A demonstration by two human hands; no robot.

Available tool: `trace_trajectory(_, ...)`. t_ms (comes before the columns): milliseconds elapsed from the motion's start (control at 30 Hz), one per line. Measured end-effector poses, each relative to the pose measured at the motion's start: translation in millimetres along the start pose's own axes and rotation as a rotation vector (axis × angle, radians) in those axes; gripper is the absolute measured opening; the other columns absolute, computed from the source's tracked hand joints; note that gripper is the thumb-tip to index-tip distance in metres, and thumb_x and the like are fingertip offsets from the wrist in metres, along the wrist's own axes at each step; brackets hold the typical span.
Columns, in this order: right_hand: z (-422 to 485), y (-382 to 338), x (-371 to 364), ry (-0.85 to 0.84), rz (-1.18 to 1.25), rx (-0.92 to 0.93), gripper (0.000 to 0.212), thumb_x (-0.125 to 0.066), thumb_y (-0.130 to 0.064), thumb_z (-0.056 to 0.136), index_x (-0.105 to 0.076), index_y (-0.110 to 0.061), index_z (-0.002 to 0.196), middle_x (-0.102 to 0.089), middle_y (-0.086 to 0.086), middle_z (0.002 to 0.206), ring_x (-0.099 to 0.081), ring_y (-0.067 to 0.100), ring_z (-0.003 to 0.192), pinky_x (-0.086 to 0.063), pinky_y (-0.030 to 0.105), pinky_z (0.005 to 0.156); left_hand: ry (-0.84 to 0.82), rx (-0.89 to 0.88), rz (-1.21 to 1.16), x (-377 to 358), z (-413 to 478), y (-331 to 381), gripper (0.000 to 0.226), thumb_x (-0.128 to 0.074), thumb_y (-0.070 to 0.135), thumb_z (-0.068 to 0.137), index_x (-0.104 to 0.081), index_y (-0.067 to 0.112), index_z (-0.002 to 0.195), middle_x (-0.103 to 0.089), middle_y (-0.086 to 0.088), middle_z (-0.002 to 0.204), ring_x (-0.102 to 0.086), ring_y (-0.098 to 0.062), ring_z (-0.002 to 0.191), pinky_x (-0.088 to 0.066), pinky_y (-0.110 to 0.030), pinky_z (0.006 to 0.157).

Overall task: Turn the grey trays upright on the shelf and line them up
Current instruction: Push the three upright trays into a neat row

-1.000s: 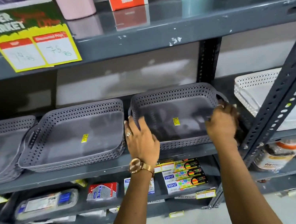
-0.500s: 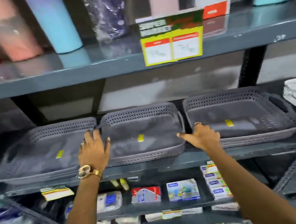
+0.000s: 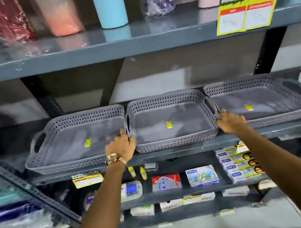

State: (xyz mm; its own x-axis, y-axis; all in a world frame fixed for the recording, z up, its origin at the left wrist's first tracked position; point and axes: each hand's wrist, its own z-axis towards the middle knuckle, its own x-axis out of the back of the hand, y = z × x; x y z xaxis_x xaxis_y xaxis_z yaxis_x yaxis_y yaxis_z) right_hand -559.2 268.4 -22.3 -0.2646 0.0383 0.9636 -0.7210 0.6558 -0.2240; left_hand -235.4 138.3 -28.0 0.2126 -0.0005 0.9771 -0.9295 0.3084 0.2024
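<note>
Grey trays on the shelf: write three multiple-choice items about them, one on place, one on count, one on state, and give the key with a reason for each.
1. Where is the left hand?
A. On the left front corner of the middle tray
B. On the price sign
C. On the floor

2. How many grey tray stacks stand side by side on the shelf?
A. One
B. Three
C. Six

3. How does the left tray lie?
A. Upside down
B. On its edge
C. Upright, open side up

Key: 1 A, its fingers curl over that corner by the handle slot. 2 B, the left tray, middle tray and right tray form one row. 3 C, its floor and yellow sticker show.
</note>
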Motion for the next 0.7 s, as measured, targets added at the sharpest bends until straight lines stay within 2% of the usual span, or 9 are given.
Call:
trace_trajectory(133, 1.2, 3.1, -8.6, 0.079, -0.020, 0.033, 0.042, -0.027, -0.033, 0.100, -0.038, -0.006, 0.131, -0.058, 0.023, 0.131, -0.056, 0.041, 0.118, -0.040, 0.050, 0.099, 0.081, -0.061, 0.012, -9.8, 2.8, -8.4, 0.047, -0.036, 0.035, 0.094, -0.038, 0.009, 0.134, -0.067, -0.021, 0.113, -0.064, -0.043, 0.098, -0.047, -0.044, 0.078)
trace_trajectory(300, 17.0, -4.3, -8.9, 0.136, -0.030, 0.022, 0.039, -0.028, -0.032, 0.101, -0.043, -0.006, 0.125, -0.060, 0.025, 0.126, -0.058, 0.043, 0.115, -0.042, 0.048, 0.096, 0.098, -0.108, 0.029, -11.6, 25.1, -8.1, 0.048, -0.033, 0.034, 0.096, -0.037, 0.007, 0.134, -0.069, -0.021, 0.110, -0.065, -0.042, 0.097, -0.048, -0.042, 0.075)
trace_trajectory(533, 50.7, -19.8, -4.8, 0.113, -0.024, -0.010, 0.042, -0.024, -0.033, 0.102, -0.046, -0.006, 0.126, -0.058, 0.024, 0.129, -0.057, 0.042, 0.116, -0.041, 0.048, 0.097, 0.117, -0.118, 0.012, -15.5, 62.4, -3.7, 0.037, -0.034, 0.031, 0.094, -0.040, 0.008, 0.122, -0.070, -0.019, 0.103, -0.066, -0.042, 0.088, -0.046, -0.041, 0.069)
trace_trajectory(700, 62.3, -22.6, -3.5, 0.096, -0.014, -0.013, 0.042, -0.022, -0.035, 0.102, -0.043, -0.010, 0.128, -0.055, 0.022, 0.134, -0.055, 0.041, 0.119, -0.040, 0.047, 0.099, 0.115, -0.106, 0.008, -14.8, 75.1, -1.3, 0.035, -0.034, 0.032, 0.095, -0.042, 0.007, 0.119, -0.069, -0.019, 0.104, -0.066, -0.043, 0.089, -0.046, -0.042, 0.071)
